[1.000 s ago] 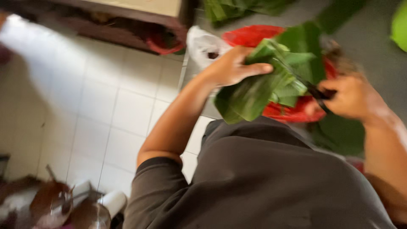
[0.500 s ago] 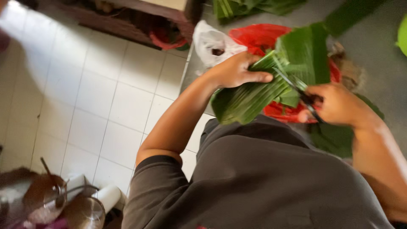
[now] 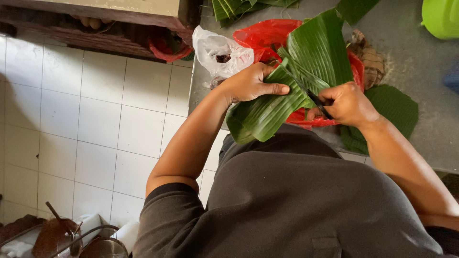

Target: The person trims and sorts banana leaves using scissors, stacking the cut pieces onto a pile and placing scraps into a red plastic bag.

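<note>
Two hands share one job in the single view from my head, looking straight down past my dark grey shirt (image 3: 296,200). My left hand (image 3: 251,83) lies flat over the near end of a long green ribbed banana leaf (image 3: 267,112), fingers together and thumb stretched along its top, pinning the folded layers so they cannot spring open. That leaf sits above the near edge of the grey counter (image 3: 406,52), its lower tip hanging out past the edge toward my belly, which keeps it close and steady for cutting.

My right hand (image 3: 349,102) is curled shut around the handles of a pair of dark scissors (image 3: 313,100), the thin blades pointing left and far into the leaf where a second wide green leaf piece (image 3: 318,48) stands up. I judge the blades are angled along the ribs so the cut follows the grain.

Under the leaves lies a crumpled red plastic bag (image 3: 267,33); just left of it sits a clear plastic bag with something dark inside (image 3: 222,50). One flat dark green leaf piece (image 3: 394,107) rests on the counter right of my right hand. White floor tiles (image 3: 95,119) fill the left side.
</note>
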